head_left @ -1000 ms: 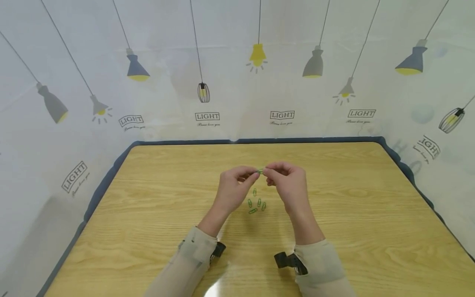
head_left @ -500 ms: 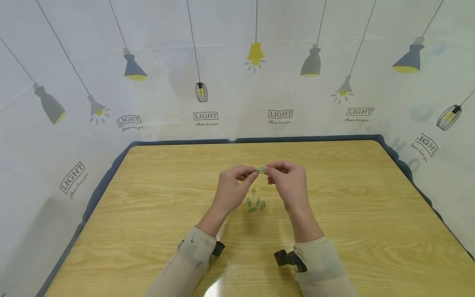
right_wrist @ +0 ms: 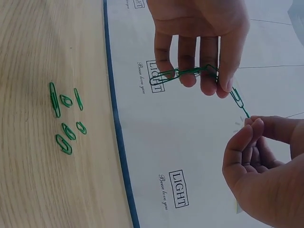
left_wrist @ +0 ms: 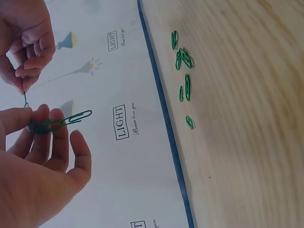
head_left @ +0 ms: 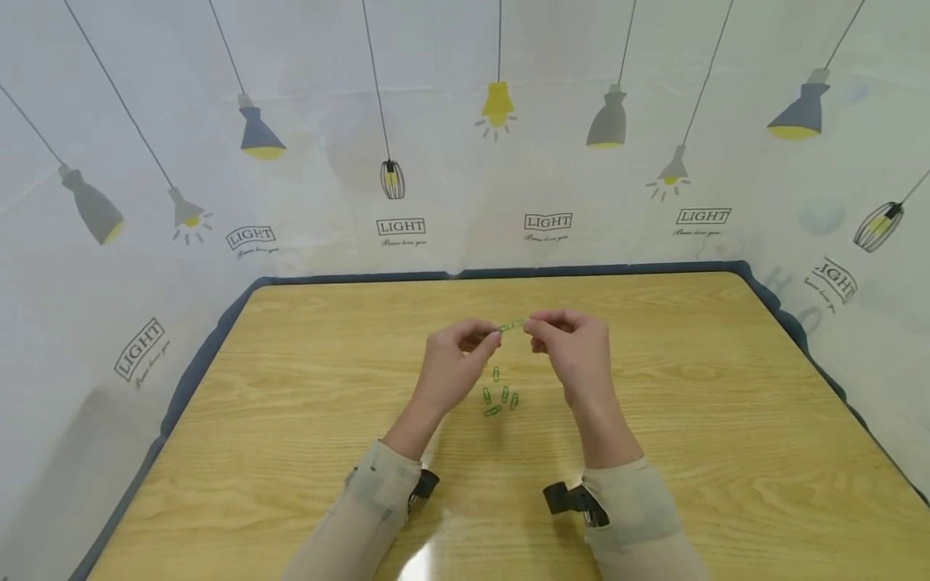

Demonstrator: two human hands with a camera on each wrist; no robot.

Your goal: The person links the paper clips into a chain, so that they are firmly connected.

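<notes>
A short chain of green paper clips (head_left: 512, 325) stretches between the two hands, above the table. My left hand (head_left: 454, 367) pinches it between thumb and index finger. More linked clips (left_wrist: 76, 117) trail from that pinch across the left hand's other fingers, as the left wrist view shows. At the far end, my right hand (head_left: 580, 359) pinches the last clip between thumb and fingertip, and part of that clip is hidden by the fingers. In the right wrist view, one whole clip (right_wrist: 237, 98) spans the gap, drawn in line. Below the hands lie several loose green paper clips (head_left: 505, 394).
The wood-grain table (head_left: 305, 420) has a dark blue edging (head_left: 349, 279) along its back and sides. Behind it rises a white wall covering (head_left: 465, 186) printed with lamps and lettering. Black wrist cameras sit at both cuffs.
The hands have drawn apart, my right hand shifting slightly right and away from me. A longer stretch of the clip chain now shows between the fingertips. The loose clips lie as before.
</notes>
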